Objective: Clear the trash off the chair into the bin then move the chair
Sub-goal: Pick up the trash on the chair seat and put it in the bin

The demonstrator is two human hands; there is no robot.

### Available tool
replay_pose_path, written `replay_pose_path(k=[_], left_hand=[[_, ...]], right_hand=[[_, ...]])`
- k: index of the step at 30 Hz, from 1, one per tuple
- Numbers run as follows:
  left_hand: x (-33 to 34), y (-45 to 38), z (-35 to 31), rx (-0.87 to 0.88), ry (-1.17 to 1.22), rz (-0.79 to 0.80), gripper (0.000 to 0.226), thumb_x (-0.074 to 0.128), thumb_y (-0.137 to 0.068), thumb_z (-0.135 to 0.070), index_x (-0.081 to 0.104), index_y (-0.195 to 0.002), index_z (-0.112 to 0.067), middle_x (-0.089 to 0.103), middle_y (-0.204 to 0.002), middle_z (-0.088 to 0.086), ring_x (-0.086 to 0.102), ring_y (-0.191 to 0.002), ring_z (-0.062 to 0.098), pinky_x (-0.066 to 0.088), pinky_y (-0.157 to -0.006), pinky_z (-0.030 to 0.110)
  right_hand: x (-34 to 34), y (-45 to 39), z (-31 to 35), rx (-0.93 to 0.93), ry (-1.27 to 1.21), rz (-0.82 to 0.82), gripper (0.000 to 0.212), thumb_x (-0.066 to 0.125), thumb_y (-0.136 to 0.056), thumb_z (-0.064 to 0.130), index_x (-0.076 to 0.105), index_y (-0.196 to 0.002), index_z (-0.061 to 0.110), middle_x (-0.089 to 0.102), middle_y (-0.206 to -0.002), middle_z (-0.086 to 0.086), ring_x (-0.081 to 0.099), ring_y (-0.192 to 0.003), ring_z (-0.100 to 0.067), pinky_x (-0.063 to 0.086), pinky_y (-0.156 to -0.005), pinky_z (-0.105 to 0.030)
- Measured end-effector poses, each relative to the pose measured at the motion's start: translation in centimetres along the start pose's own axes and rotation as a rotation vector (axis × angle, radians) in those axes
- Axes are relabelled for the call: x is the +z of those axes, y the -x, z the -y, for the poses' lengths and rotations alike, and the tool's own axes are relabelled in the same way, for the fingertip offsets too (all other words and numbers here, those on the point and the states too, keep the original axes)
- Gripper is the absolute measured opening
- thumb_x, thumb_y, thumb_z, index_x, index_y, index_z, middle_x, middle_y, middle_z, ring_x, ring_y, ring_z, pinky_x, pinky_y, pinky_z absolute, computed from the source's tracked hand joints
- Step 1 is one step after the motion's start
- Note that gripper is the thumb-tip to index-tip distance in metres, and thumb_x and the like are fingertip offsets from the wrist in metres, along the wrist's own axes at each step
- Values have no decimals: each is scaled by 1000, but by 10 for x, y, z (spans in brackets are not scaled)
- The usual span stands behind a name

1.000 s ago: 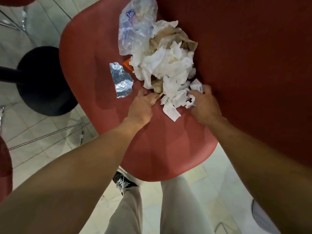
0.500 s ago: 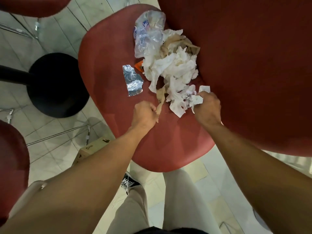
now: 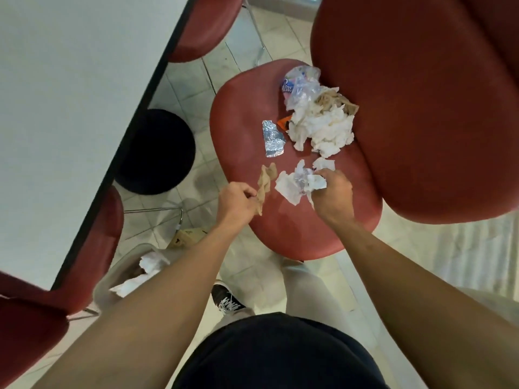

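A red chair seat [image 3: 244, 130] carries a heap of white and brown crumpled tissues [image 3: 323, 124], a clear plastic wrapper [image 3: 302, 85], a silver foil wrapper [image 3: 272, 138] and an orange scrap [image 3: 284, 123]. My left hand [image 3: 238, 199] pinches a brown napkin [image 3: 265, 182] above the seat's front left. My right hand [image 3: 332, 193] grips a wad of white tissue [image 3: 297, 183] just in front of the heap. A beige bin [image 3: 112, 279] with white tissue inside stands on the floor at lower left, partly hidden by my left forearm.
The chair's red backrest [image 3: 421, 108] rises at the right. A white table [image 3: 70, 108] with a black round base [image 3: 157, 153] fills the left. More red chairs [image 3: 92, 242] stand around it. A small cardboard box [image 3: 188, 237] lies on the tiled floor beside the bin.
Both hands have pulled back from the heap, each lifting a piece away: brown napkin on the left, white tissue on the right. The view has drawn back, revealing the table and bin.
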State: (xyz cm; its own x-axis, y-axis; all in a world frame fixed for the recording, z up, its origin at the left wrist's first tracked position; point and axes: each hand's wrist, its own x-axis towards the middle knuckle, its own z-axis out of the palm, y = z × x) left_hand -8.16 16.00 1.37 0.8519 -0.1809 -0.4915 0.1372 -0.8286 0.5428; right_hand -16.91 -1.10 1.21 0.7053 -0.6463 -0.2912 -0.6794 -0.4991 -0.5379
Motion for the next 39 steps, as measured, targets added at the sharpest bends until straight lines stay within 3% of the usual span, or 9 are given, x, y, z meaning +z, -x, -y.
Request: replay_pose_path(k=[11,15,17,19,24,27,32,36,39], left_hand=[[-71,65,87,10,120,-20,21,63,-79,-3,78,-84,-18,74,-90,-4,66,-87,10,47,-79,16],[-103,93,130,3,175,-6,19,63,-80,-4,77,-87,-15,71,-88,-6,61,-83,5,41,-69,8],[-118,107,154,-15,204,-8,18,64,-81,-4,77,-89,-14,70,-86,-5,60,-78,5,40,-60,4],[-132,120,179,-60,244,-42,20,65,-81,-2,76,-92,-13,70,-88,-4,60,-76,4,42,-62,9],[-162,152,238,-170,329,-145,18,66,-79,4,74,-84,-11,68,-80,-2,56,-55,-5,39,-47,3],[-172,167,271,-252,353,-192,18,67,-76,1,75,-80,-15,72,-85,0,61,-65,-1,40,-55,6],[-167,177,305,-330,350,-202,18,71,-74,-9,78,-88,-19,73,-95,-1,65,-85,13,43,-72,16],[-158,178,315,-351,325,-161,31,72,-78,-12,73,-109,-16,71,-112,1,64,-102,17,44,-85,19],[-150,178,319,-355,316,-121,36,70,-81,-11,69,-117,-14,70,-112,6,63,-106,22,44,-87,22]], right_hand=[[51,118,88,-92,-109,56,18,61,-79,11,70,-92,19,69,-89,-4,63,-82,-23,54,-75,-37],[69,162,121,-185,-168,119,22,57,-85,1,71,-101,6,70,-101,-13,62,-93,-30,47,-83,-35],[81,182,138,-226,-218,156,20,59,-85,3,72,-100,7,71,-100,-11,63,-92,-26,45,-80,-31],[98,197,153,-232,-230,222,20,59,-85,6,71,-101,10,71,-98,-8,63,-89,-21,46,-77,-28],[137,232,188,-321,-182,385,17,55,-88,14,70,-96,12,70,-89,-7,65,-84,-25,54,-72,-39],[156,252,205,-325,-117,434,21,54,-89,11,69,-103,11,68,-98,-8,63,-89,-24,54,-78,-43],[182,266,205,-369,8,463,27,55,-89,10,67,-113,16,67,-107,-6,56,-88,-14,50,-79,-31],[192,268,191,-311,43,663,56,66,-81,6,54,-134,23,54,-123,-1,58,-104,-20,53,-83,-32],[198,265,179,-294,75,684,53,62,-81,4,56,-131,22,59,-127,-2,61,-105,-23,52,-77,-28]])
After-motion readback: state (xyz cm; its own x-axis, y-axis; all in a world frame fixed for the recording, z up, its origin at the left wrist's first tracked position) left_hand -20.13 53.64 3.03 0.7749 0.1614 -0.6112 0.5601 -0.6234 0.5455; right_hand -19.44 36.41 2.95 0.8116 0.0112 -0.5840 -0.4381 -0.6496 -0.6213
